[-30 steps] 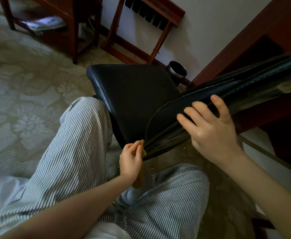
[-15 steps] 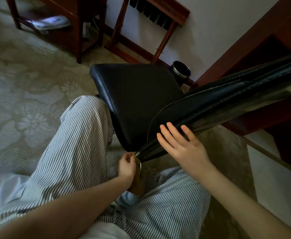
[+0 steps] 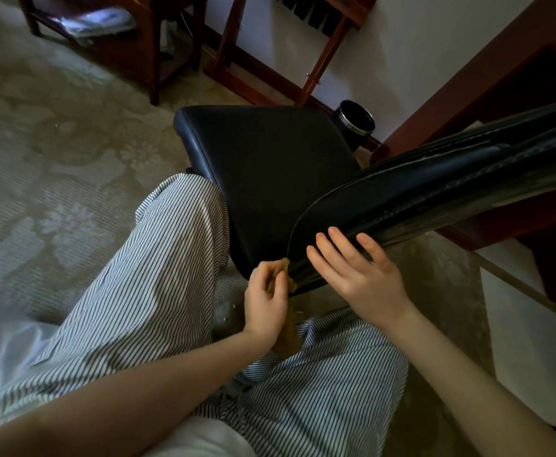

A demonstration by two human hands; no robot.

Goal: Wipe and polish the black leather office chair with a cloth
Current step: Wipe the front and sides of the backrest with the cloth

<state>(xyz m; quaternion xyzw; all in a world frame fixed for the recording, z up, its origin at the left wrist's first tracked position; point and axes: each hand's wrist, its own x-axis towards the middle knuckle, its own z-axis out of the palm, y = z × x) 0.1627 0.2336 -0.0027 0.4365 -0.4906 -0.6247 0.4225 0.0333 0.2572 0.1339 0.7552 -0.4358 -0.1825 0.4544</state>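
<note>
The black leather chair stands in front of me, its flat seat [image 3: 270,166] in the middle and its glossy curved backrest [image 3: 435,196] sweeping from the right edge down to a point near my knees. My left hand [image 3: 265,301] is closed on a yellow-brown cloth [image 3: 288,338], pressing it against the backrest's lower tip; most of the cloth hangs below the hand. My right hand [image 3: 355,268] lies flat with fingers spread against the backrest's lower edge, just right of the left hand, holding nothing.
My legs in striped trousers [image 3: 157,285] flank the chair base. A small black waste bin [image 3: 355,122] stands behind the seat by the wall. A dark wooden desk [image 3: 487,90] is at the right, wooden furniture legs [image 3: 152,61] at the back. Patterned carpet [image 3: 55,166] spreads left.
My right hand slid down the backrest from a higher grip to rest flat near its lower tip. My left hand with the cloth dipped, then came back up to the tip.
</note>
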